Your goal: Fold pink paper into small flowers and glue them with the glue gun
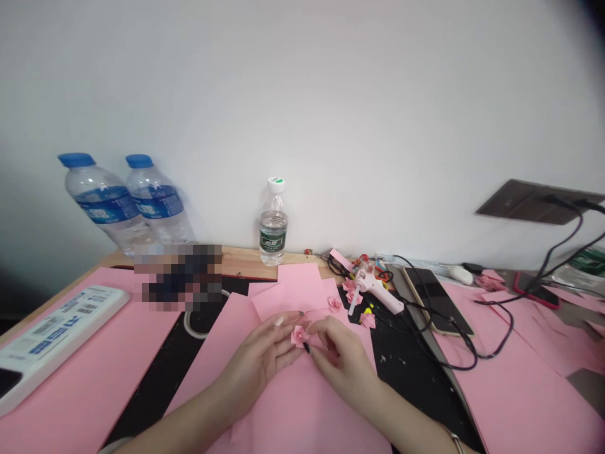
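A small pink paper rose (pixel 299 336) is at my fingertips, over the pink paper sheets (pixel 302 403) in front of me. My left hand (pixel 265 353) holds it from the left, fingers extended behind and below the flower. From the right, my right hand (pixel 344 353) pinches at its edge, thumb and index finger close together. Just beyond my fingers lie more paper roses (pixel 335 304). A pale pink hot glue gun (pixel 378 289) rests on its side to the right, its white nozzle end pointing toward me.
A small water bottle (pixel 273 227) stands by the wall; two larger bottles (pixel 158 202) lean at left. A long white box (pixel 61 340) lies on pink paper. At right, a phone (pixel 437 301) sits among black cables (pixel 466 353) running from the wall socket (pixel 524 200).
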The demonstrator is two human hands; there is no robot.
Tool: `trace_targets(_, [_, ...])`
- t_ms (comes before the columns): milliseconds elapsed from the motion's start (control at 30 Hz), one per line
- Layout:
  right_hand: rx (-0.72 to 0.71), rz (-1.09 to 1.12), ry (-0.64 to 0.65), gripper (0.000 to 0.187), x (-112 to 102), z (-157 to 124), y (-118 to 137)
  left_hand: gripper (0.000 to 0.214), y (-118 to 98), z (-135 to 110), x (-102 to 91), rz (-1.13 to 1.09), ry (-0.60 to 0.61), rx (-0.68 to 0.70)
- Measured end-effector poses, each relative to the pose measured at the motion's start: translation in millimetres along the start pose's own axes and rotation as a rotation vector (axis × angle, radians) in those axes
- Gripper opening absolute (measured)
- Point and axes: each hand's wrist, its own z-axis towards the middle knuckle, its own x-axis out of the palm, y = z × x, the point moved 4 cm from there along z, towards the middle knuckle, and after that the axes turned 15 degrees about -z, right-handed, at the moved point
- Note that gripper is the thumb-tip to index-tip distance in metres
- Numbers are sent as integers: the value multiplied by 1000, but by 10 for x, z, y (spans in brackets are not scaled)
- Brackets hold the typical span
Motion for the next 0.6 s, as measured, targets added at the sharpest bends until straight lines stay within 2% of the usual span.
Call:
trace_targets(167, [-35, -28, -4, 22, 23, 3, 6, 28, -1, 10, 20, -3, 47, 1])
trace_targets(400, [-25, -37, 15, 27, 27, -12, 7, 18, -14, -10, 32, -9, 57, 21])
trace_targets(600, [-41, -34, 24, 28, 31, -9, 17, 20, 7, -6, 27, 19, 60, 5])
